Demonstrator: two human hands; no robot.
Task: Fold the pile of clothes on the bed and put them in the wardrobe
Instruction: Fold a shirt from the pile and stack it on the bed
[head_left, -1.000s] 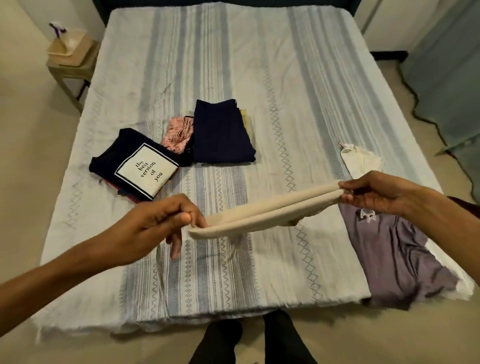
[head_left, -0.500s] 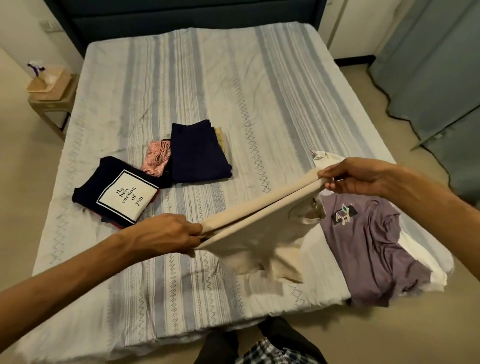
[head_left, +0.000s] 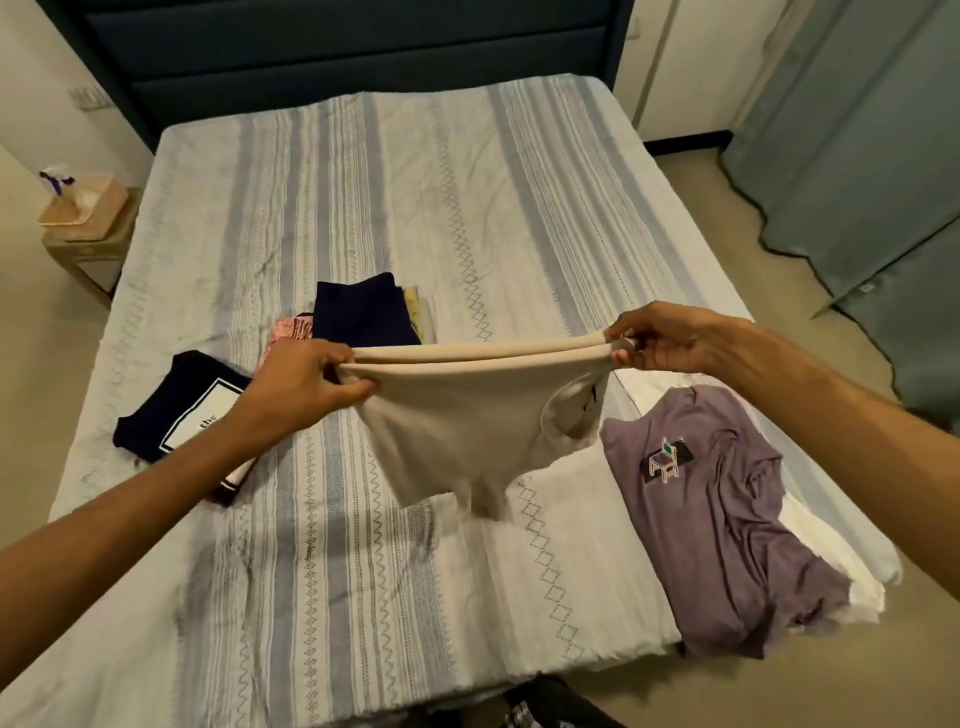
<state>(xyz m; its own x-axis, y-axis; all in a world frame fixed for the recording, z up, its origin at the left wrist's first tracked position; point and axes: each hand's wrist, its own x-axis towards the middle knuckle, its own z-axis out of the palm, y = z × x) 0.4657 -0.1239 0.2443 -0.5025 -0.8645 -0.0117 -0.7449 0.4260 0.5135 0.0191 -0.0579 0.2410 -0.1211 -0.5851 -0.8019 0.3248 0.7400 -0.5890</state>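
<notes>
**Op:** While I log this over the remote feed: cream garment (head_left: 467, 415), soft knit, held in the air above the bed (head_left: 363, 182). Top edge doubled into two rounded, padded-looking folds stretched flat between both hands; the rest hangs in a limp, tapering drape with a curved neck or arm opening near the right end.

**Obs:** Grip on each side?

**Op:** Left hand (head_left: 306, 379) clenched on the left end of the folds, fingers curled over the cloth, thumb underneath. Right hand (head_left: 660, 338) pinching the right end between thumb and fingertips. Neither is released.

**Obs:** What is lying on the bed?

**Op:** Bedcover is woven, pale with grey-blue stripes and zigzag and diamond stitch bands, lightly creased. Near the left hand: a navy folded shirt (head_left: 176, 410) with a white rectangular panel, the word "the" readable, the rest hidden by my forearm. Beyond it a flat rectangular dark navy fold (head_left: 358, 312), a pink patterned piece (head_left: 291, 332) touching its left edge, a yellowish edge showing at its right.

**Obs:** Unfolded items?

**Op:** Purple T-shirt (head_left: 727, 519), rumpled, small chair-like graphic on the chest, lying at the bed's near right corner over a white garment (head_left: 841, 551).

**Obs:** Surroundings?

**Op:** Dark padded headboard (head_left: 363, 47); grey-blue curtain (head_left: 857, 145) at right.
</notes>
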